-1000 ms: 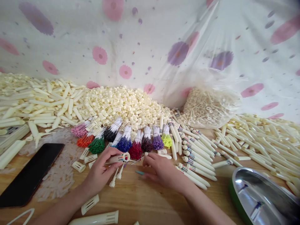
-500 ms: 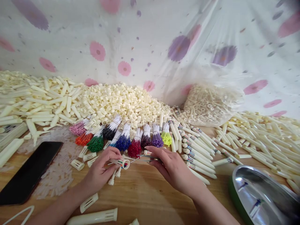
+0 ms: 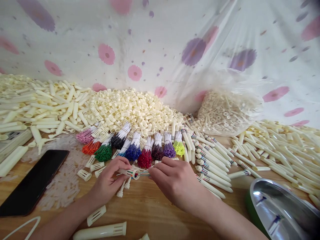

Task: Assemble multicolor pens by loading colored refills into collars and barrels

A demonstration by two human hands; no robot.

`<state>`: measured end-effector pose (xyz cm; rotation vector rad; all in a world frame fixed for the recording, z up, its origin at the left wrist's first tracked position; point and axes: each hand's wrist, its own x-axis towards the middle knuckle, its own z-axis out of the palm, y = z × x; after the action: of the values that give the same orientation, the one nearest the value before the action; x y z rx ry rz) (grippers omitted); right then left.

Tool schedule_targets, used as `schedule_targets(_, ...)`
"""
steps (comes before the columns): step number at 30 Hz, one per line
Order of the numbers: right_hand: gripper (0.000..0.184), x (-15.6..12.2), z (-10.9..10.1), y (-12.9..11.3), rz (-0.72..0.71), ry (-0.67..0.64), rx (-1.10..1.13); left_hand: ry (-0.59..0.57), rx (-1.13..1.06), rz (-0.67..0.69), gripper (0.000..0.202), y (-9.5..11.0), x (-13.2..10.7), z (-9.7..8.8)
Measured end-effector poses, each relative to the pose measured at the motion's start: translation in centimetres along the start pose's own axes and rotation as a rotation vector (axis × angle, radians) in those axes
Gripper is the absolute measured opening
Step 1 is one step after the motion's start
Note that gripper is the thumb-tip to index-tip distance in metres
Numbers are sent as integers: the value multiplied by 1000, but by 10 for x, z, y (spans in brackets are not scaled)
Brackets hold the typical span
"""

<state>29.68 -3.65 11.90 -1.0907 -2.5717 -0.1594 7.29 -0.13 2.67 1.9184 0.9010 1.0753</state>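
My left hand (image 3: pixel 112 178) pinches a short cream slotted pen barrel (image 3: pixel 130 172), its round mouth turned to the right. Coloured bits show in its slots and inside the mouth. My right hand (image 3: pixel 175 181) is closed on what look like thin metal tweezers (image 3: pixel 145 172), mostly hidden by the fingers, with the tips at the barrel's mouth. A thin pale stick seems to run from the mouth toward them. Small white plungers (image 3: pixel 120 191) hang or lie just below the barrel. Behind the hands stand bundles of pen refills with coloured ends, among them a red bundle (image 3: pixel 145 158).
Slotted cream pieces (image 3: pixel 130 110) are heaped at the back. Assembled pens (image 3: pixel 215 178) lie in rows on the right, beside a green-sided metal tray (image 3: pixel 282 200). A phone (image 3: pixel 32 181) lies left on clear plastic bits. A bag of white parts (image 3: pixel 225 113) rests behind.
My right hand has turned over and moved left to the barrel's mouth, its fingers now closed over the tweezers. The left hand still holds the barrel.
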Motion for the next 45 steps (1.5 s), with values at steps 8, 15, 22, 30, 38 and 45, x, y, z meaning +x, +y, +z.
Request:
schedule_targets(8,23,4,0,1,-63,-25,-49,-17,4,-21,26,-2,-1,-2)
schedule_targets(15,25,3,-8,9,-128,-47,-53,-118,86,-30,28,2,3,-8)
schedule_targets(22,29,4,-13,13,-147,-13,35,-324,161,-42,35,13,7,-13)
schedule_targets(30,22,-3,-16,19,-80,-28,116,-235,-29,-158,28,8,2,-9)
schedule_targets(38,7,-12,-13,10,164,129,420,-113,-239,-178,16,1,-2,-5)
schedule_targets(45,18,-1,-25,4,-152,-35,-33,-166,-260,-114,20,2,1,-7)
